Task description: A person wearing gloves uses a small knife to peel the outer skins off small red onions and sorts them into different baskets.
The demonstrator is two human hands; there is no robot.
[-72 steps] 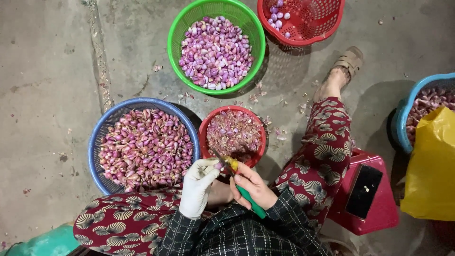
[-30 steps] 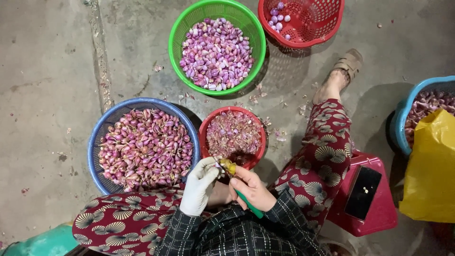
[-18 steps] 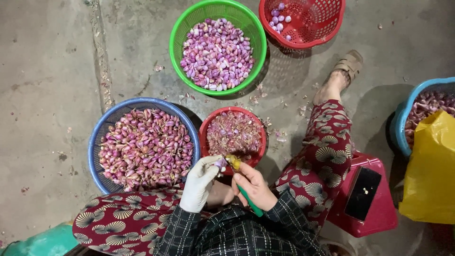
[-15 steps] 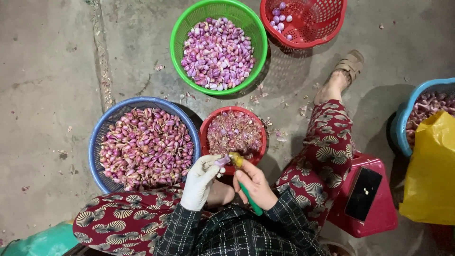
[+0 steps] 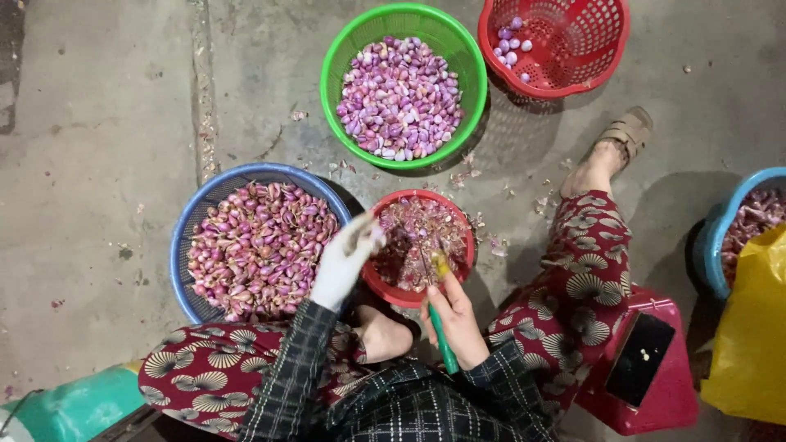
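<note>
My left hand [image 5: 342,263], in a white glove and blurred by motion, reaches out over the gap between the blue basket [image 5: 182,245] of unpeeled shallots and the red bowl [image 5: 403,298] of peels. A small pale shallot [image 5: 377,237] shows at its fingertips. My right hand [image 5: 455,321] grips a green-handled knife [image 5: 443,347], whose yellow-stained blade points over the red bowl. Farther ahead stand a green basket [image 5: 332,75] full of peeled shallots and a red basket [image 5: 610,59] holding a few.
A red stool [image 5: 667,393] with a black phone [image 5: 639,360] is at my right knee. Beyond it are a yellow bag [image 5: 753,336] and another blue basket [image 5: 714,245]. Peel scraps litter the concrete floor. A teal object [image 5: 74,405] lies lower left.
My hands have parted. The left hand swung forward and left with the shallot; the right hand with the knife moved over the red bowl. The view shifted slightly.
</note>
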